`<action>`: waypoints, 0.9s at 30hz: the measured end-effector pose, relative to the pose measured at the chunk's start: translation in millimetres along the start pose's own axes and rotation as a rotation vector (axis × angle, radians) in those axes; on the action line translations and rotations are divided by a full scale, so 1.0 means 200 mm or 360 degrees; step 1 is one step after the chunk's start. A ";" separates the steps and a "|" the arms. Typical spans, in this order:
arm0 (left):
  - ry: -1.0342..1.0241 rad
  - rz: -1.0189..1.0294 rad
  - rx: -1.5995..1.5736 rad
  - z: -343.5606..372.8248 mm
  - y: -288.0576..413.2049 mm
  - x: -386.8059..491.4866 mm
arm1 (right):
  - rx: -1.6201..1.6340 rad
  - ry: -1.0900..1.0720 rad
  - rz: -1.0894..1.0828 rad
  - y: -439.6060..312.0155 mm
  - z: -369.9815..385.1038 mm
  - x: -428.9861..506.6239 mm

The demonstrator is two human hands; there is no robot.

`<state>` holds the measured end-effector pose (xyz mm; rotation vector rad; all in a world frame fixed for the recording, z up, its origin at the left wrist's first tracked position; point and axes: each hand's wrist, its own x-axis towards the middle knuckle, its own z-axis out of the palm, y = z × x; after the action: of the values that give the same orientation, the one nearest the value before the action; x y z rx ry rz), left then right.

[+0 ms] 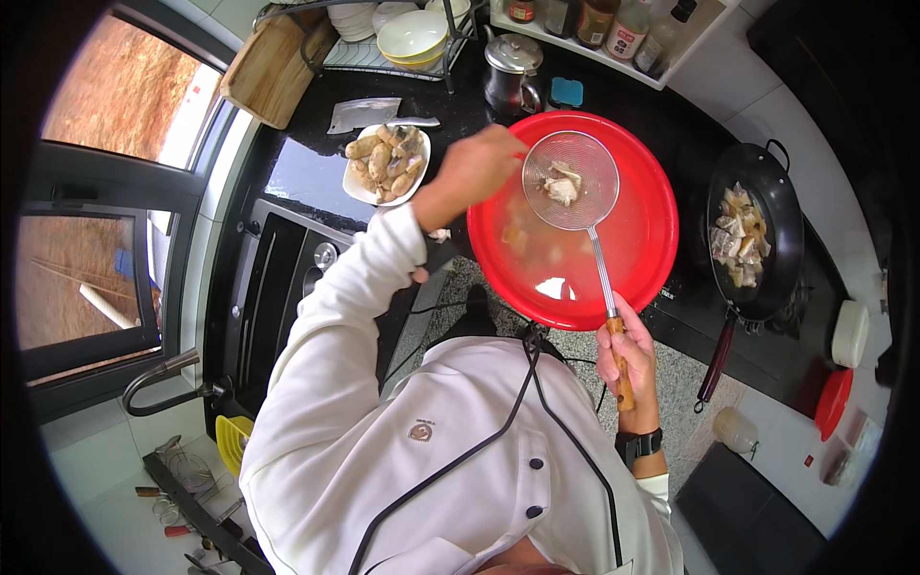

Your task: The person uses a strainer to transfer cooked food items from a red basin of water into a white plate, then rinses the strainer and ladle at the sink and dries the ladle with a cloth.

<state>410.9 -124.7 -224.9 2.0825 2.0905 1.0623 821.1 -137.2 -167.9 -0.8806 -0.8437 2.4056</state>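
Note:
My right hand [631, 352] grips the wooden handle of a wire-mesh skimmer [607, 280]. Its round mesh is held over a red plastic basin [665, 208] of cloudy water, with some pale pieces showing blurrily in the water. A few whitish food pieces [563, 185] lie in the mesh. My left hand [483, 169] is blurred at the basin's left rim, its fingertips close to the mesh edge; whether they pinch anything cannot be told. Left of that hand, a white bowl [351, 188] holds several plump tan food pieces [379, 159]. Behind the bowl lies a cleaver [365, 115].
To the right, a black wok [783, 237] with chopped pieces [740, 233] sits on the stove, handle pointing toward me. A metal pot [512, 72], dish rack [388, 68] and bottle shelf [586, 50] stand behind the basin. A faucet [165, 388] and window [86, 277] are left.

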 end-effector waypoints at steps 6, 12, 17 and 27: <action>-0.0542 0.0038 0.0201 0.06 0.24 0.10 | 0.0026 -0.0091 0.0106 -0.02 -0.01 -0.01; -0.0575 -0.0088 0.0294 0.13 0.20 0.07 | 0.0032 -0.0109 0.0132 -0.02 -0.04 -0.03; -0.0392 -0.0387 0.0129 0.10 0.18 0.04 | -0.0008 -0.0109 0.0194 -0.02 -0.06 -0.01; -0.0033 -0.1218 0.0150 -0.33 -0.47 -0.29 | 0.0064 -0.0010 -0.0197 -0.09 -0.18 -0.11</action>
<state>305.7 -195.6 -242.8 1.0900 2.5965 0.8123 864.6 -122.3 -167.8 -0.7830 -0.8245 2.3111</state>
